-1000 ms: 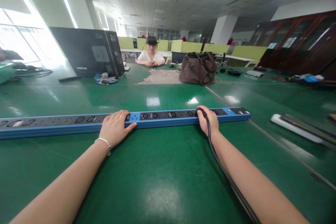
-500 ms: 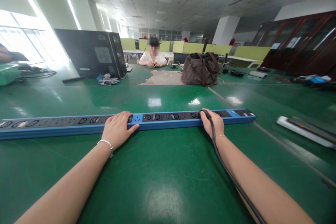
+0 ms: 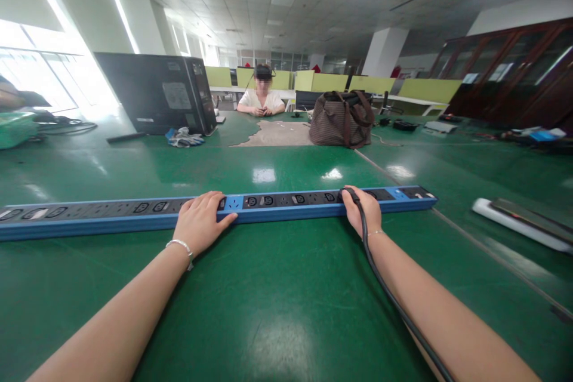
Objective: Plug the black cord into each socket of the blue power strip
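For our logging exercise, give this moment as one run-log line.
left hand: on blue power strip; right hand: holding black plug at strip; plug seating: unclear; black cable: leading from plug

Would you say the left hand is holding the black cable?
No, the left hand rests on the power strip; the right hand holds the cable.

The power strip (image 3: 259, 212) is blue and black, the cable (image 3: 376, 274) black, the bag (image 3: 330, 119) brown (finely patterned).

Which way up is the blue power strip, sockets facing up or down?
Facing up: the sockets show along the top of the blue power strip, on both sides of the left hand that rests on it.
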A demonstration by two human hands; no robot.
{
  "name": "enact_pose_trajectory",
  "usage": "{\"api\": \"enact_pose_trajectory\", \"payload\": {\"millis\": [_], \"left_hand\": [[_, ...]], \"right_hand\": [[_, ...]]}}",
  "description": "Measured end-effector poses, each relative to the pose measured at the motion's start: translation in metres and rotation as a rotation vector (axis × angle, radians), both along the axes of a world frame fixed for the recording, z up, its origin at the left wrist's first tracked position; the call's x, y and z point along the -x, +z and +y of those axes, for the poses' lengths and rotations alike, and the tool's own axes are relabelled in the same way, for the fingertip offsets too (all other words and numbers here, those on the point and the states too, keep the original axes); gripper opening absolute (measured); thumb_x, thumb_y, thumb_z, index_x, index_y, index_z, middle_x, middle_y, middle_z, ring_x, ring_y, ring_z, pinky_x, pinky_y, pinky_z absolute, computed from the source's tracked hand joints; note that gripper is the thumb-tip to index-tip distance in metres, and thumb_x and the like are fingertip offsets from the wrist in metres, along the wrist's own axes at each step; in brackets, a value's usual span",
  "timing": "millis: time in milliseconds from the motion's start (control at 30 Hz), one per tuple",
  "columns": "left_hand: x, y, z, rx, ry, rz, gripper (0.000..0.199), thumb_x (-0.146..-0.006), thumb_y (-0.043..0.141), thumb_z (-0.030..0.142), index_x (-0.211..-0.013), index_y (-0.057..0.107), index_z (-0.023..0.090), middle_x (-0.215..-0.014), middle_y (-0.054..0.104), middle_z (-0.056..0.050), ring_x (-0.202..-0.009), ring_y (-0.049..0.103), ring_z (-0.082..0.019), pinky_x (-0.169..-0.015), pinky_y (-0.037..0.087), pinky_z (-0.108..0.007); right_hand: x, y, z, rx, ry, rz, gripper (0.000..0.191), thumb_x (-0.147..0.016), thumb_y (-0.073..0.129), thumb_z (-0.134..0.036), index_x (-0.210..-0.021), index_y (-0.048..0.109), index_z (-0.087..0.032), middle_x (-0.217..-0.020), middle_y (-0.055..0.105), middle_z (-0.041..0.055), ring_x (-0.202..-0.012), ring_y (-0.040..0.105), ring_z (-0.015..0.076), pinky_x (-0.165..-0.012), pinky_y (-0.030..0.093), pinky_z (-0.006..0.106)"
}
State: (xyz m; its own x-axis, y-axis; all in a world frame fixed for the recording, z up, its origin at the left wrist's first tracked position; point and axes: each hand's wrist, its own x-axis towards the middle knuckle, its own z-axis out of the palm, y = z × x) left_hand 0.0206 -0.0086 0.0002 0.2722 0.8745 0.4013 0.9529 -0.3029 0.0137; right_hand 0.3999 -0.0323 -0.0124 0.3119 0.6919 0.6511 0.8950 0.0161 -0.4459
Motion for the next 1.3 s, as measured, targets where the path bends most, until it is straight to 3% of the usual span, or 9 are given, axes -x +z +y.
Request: {"api": "enact_pose_trajectory", "payload": {"millis": [500, 567, 700, 833, 1100, 1200, 1300], "left_hand": [[-0.001, 0.002, -0.001, -0.022, -0.003, 0.005, 0.052, -0.084, 0.041, 0.056, -0.119, 0.05, 0.019, -0.125, 0.058, -0.01, -0.116, 0.052, -0.027, -0.097, 0.035, -0.042], [-0.001, 0.001, -0.001, -0.023, 0.0, 0.01, 0.052, -0.084, 0.041, 0.056, -0.119, 0.05, 0.019, -0.125, 0.058, -0.01, -0.115, 0.052, -0.027, -0.097, 0.035, -0.042], [-0.001, 0.001, 0.0, -0.024, -0.005, 0.013, 0.052, -0.084, 0.04, 0.056, -0.119, 0.049, 0.018, -0.124, 0.058, -0.01, -0.115, 0.052, -0.027, -0.097, 0.035, -0.042], [0.0, 0.0, 0.0, -0.023, -0.004, 0.01, 0.053, -0.084, 0.04, 0.056, -0.119, 0.049, 0.018, -0.125, 0.058, -0.01, -0.116, 0.051, -0.027, -0.098, 0.034, -0.043], [0.0, 0.0, 0.0, -0.026, -0.013, 0.023, 0.052, -0.084, 0.04, 0.056, -0.118, 0.049, 0.018, -0.124, 0.058, -0.011, -0.116, 0.051, -0.027, -0.097, 0.034, -0.043], [-0.001, 0.0, -0.001, -0.03, -0.013, 0.015, 0.052, -0.084, 0.039, 0.056, -0.118, 0.05, 0.018, -0.124, 0.058, -0.011, -0.116, 0.051, -0.027, -0.097, 0.034, -0.042], [-0.001, 0.0, -0.001, -0.029, -0.009, 0.005, 0.053, -0.083, 0.04, 0.056, -0.118, 0.05, 0.018, -0.125, 0.058, -0.011, -0.117, 0.051, -0.028, -0.097, 0.033, -0.043]], "right_hand": [[0.003, 0.001, 0.001, -0.067, 0.029, 0.061, 0.047, -0.082, 0.039, -0.052, -0.088, 0.07, -0.017, -0.086, 0.071, 0.0108, -0.084, 0.062, 0.0243, -0.091, 0.042, 0.041], [0.003, 0.003, 0.002, -0.104, 0.041, 0.149, 0.045, -0.08, 0.043, -0.053, -0.087, 0.07, -0.017, -0.086, 0.071, 0.0102, -0.085, 0.062, 0.0243, -0.089, 0.043, 0.041], [-0.002, 0.007, 0.007, -0.296, 0.037, 0.572, 0.046, -0.081, 0.043, -0.053, -0.086, 0.069, -0.015, -0.083, 0.07, 0.0086, -0.077, 0.064, 0.0208, -0.078, 0.049, 0.036], [0.0, 0.007, 0.005, -0.272, 0.041, 0.564, 0.042, -0.079, 0.05, -0.052, -0.085, 0.069, -0.015, -0.085, 0.071, 0.0078, -0.084, 0.064, 0.0222, -0.084, 0.048, 0.037], [0.056, 0.013, -0.004, -0.093, 0.321, 0.307, 0.04, -0.085, 0.047, -0.047, -0.112, 0.063, -0.022, -0.11, 0.068, 0.0061, -0.103, 0.061, 0.0214, -0.095, 0.044, 0.036], [0.079, 0.015, -0.004, -0.029, 0.433, 0.279, 0.035, -0.087, 0.046, -0.044, -0.11, 0.064, -0.026, -0.113, 0.066, 0.0025, -0.106, 0.06, 0.0192, -0.094, 0.045, 0.032], [0.098, 0.016, 0.0, -0.021, 0.43, 0.325, 0.034, -0.088, 0.045, -0.044, -0.107, 0.065, -0.025, -0.111, 0.068, 0.0019, -0.102, 0.062, 0.0181, -0.092, 0.045, 0.03]]}}
